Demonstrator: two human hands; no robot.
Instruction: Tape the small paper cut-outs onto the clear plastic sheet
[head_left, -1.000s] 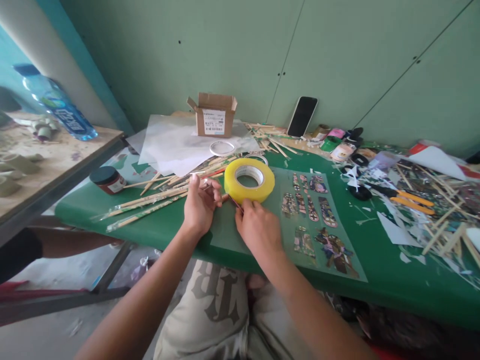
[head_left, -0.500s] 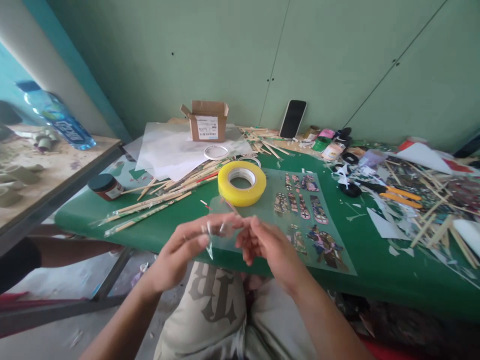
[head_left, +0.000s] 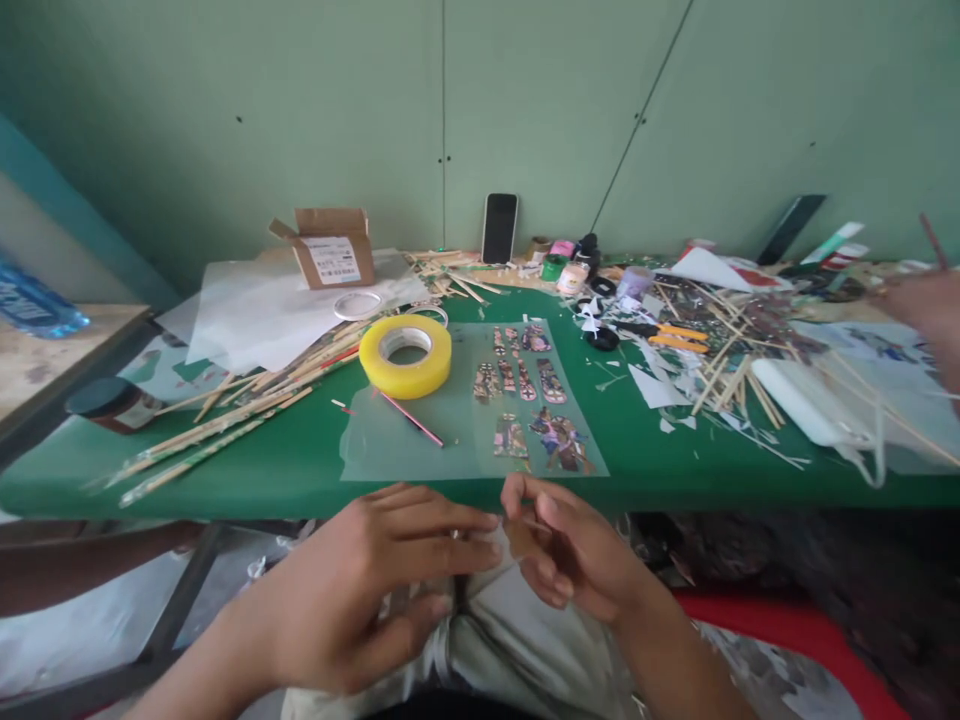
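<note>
My left hand (head_left: pixel 397 570) is over my lap in front of the table edge, palm down with its fingers stretched out and the thumb apart. Facing it, my right hand (head_left: pixel 562 550) has its fingers curled in and the thumb against them; a thin pale strip seems to show there, too small to name. Beyond the hands, a clear plastic sheet (head_left: pixel 427 465) lies on the green table with several painted cut-out pieces (head_left: pixel 559 440) on it. A roll of yellow tape (head_left: pixel 375 365) and a thin pink-and-dark stick (head_left: pixel 412 418) rest at its left.
Bundled wooden sticks (head_left: pixel 225 425) and a dark-lidded jar (head_left: pixel 112 403) lie left. Behind stand a cardboard box (head_left: pixel 334 250) and a phone (head_left: pixel 499 228). To the right are orange-handled pliers (head_left: pixel 675 338), paper scraps, loose sticks and a white pouch (head_left: pixel 806 405). Another person's hand (head_left: pixel 926 320) is far right.
The view has turned right. My hands have come down from over the sheet to my lap. The clear film that clung to my left hand no longer shows there, and the pink-and-dark stick is now uncovered.
</note>
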